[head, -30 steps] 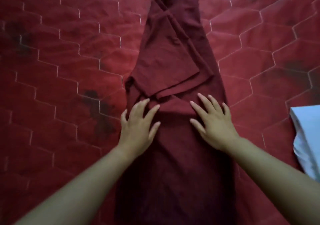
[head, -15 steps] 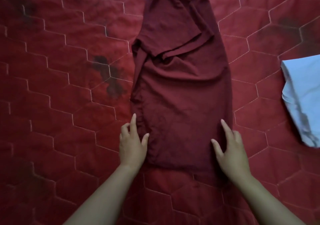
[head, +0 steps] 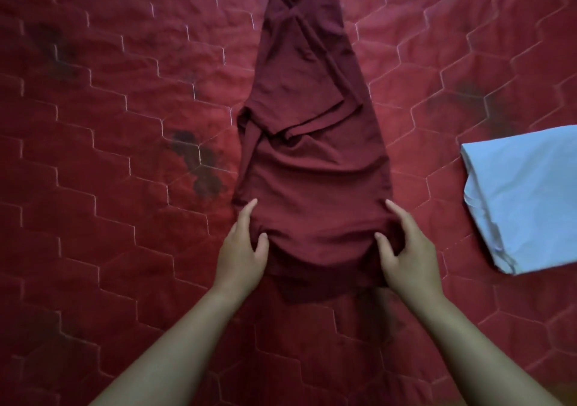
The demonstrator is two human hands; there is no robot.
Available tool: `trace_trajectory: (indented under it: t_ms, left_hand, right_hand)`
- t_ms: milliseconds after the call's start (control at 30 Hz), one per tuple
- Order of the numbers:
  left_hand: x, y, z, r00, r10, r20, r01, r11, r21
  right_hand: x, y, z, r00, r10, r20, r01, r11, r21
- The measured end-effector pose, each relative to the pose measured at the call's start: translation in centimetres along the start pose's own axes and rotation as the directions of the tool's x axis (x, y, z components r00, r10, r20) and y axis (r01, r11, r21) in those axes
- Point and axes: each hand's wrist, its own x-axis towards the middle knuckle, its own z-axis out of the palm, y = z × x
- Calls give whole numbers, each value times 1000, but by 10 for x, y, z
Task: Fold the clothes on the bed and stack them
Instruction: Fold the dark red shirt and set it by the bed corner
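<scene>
Garment [head: 312, 187] top cut off | left hand [head: 242, 251], right hand [head: 406, 252] pinch near edge

maroon garment [head: 309, 193]: soft matt woven cloth, creased
bed cover [head: 103, 143]: red quilted fabric, slight sheen, hexagon stitching, dark blotches
pale blue cloth [head: 527, 199]: smooth matt fabric, lightly wrinkled

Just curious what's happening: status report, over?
Left hand, right hand pinch maroon garment at near end. Folded narrow, on bed. Light blue cloth right, apart.
</scene>
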Motion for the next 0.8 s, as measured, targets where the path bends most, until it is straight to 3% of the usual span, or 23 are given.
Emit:
trace_trajectory:
  t_ms: [133, 233, 333, 400, 467, 567, 800]
  left_hand:
    - [78, 55, -39, 984, 27, -174, -44, 995, -93]
    - [156, 87, -62, 960, -48, -276, -8, 980, -198]
    - [199, 93, -62, 956, -78, -282, 48, 993, -111]
    - [194, 82, -46, 974, 21, -227, -20, 1000, 8]
    - [172, 63, -21, 985, 152, -77, -144, 984, 100]
    - [138, 35, 14, 978, 166, 126, -185, 970, 157]
    - [133, 18, 32, 982, 174, 76, -182, 975, 123]
  right_hand:
    - [104, -49, -21, 991, -30, -132, 35, 998, 43]
    - [195, -83, -24, 977, 37, -208, 12, 973, 230]
    - [245, -87, -15, 976, 119, -184, -47, 933, 357]
    - [243, -72, -4, 983, 104, -152, -62, 964, 260]
    - [226, -46, 11, 996, 54, -64, -48, 994, 94]
    - [201, -12, 30, 995, 37, 94, -33, 998, -46]
    - [189, 21, 55, 992, -30, 120, 62, 959, -275]
